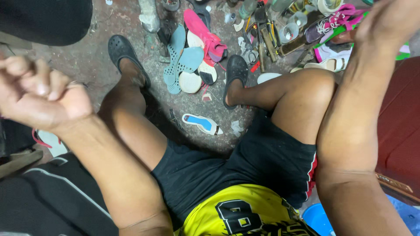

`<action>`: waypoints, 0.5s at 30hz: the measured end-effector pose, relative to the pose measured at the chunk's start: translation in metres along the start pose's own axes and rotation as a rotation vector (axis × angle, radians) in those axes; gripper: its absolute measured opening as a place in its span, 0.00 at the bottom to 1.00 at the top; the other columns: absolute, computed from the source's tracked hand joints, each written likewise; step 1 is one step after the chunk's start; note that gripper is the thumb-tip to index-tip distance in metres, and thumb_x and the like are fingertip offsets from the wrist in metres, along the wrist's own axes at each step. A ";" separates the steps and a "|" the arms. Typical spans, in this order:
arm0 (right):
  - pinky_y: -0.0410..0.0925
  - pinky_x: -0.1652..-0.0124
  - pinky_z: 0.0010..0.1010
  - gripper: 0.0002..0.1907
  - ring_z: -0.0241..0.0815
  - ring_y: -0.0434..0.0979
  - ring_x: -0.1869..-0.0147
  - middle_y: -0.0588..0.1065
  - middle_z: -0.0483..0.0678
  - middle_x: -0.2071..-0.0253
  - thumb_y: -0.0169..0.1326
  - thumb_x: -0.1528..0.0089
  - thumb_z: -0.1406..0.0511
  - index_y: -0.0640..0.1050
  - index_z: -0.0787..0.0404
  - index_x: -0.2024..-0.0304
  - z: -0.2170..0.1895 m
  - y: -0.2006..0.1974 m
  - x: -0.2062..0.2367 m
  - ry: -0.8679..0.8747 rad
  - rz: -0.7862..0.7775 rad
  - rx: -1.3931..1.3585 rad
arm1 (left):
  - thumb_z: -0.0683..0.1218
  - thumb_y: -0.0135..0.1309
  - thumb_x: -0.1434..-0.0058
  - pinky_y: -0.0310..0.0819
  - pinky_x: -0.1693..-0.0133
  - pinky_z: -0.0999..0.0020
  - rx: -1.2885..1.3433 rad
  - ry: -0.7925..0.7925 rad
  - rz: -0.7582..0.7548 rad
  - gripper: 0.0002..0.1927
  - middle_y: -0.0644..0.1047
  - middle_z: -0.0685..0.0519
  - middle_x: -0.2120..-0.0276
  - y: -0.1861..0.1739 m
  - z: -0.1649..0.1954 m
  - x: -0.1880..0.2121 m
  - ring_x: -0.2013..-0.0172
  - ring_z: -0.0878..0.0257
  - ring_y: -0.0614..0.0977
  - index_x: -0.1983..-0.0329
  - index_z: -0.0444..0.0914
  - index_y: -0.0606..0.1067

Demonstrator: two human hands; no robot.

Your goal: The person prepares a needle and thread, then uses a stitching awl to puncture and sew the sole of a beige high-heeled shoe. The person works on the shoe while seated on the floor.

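My left hand (41,91) is raised at the left edge, curled into a fist with a ring on one finger and nothing visible in it. At the top right corner my right hand (387,19) is lifted too. It is partly cut off by the frame and its fingers are hidden, so its hold is unclear. It hangs above a pink sneaker (334,19) and a green-edged sheet (337,35). Between my arms are my bare legs in black shorts (245,166), with both feet in black clogs (122,50) on the floor.
On the stained concrete floor lie teal insoles (181,59), a pink shoe upper (203,32), a blue and white insole (202,123), scissors and tools (260,41), and cups (288,30). A dark red seat (400,126) stands at the right, and a blue tub (317,218) sits below it.
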State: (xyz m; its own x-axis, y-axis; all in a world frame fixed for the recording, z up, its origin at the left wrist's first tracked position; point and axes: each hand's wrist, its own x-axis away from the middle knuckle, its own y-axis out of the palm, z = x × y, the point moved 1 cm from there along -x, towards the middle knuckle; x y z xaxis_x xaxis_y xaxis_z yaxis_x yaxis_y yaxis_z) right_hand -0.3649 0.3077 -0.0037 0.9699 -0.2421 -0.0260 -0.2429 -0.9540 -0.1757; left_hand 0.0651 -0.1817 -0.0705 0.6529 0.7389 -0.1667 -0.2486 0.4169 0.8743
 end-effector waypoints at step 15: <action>0.69 0.68 0.22 0.08 0.28 0.73 0.68 0.74 0.40 0.70 0.55 0.32 0.63 0.78 0.62 0.59 -0.055 0.153 0.226 -0.116 -1.560 0.153 | 0.57 0.34 0.13 0.59 0.72 0.80 0.135 -0.126 -0.126 0.22 0.74 0.47 0.57 0.050 -0.046 -0.010 0.74 0.71 0.71 0.30 0.36 0.62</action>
State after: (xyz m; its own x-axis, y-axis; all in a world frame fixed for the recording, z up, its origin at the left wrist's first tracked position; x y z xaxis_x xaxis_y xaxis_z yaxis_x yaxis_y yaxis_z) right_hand -0.1834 0.0976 0.0174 0.2506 0.9477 0.1978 0.9576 -0.2127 -0.1942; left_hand 0.0135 -0.1440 -0.0458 0.7588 0.6100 -0.2281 -0.0667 0.4212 0.9045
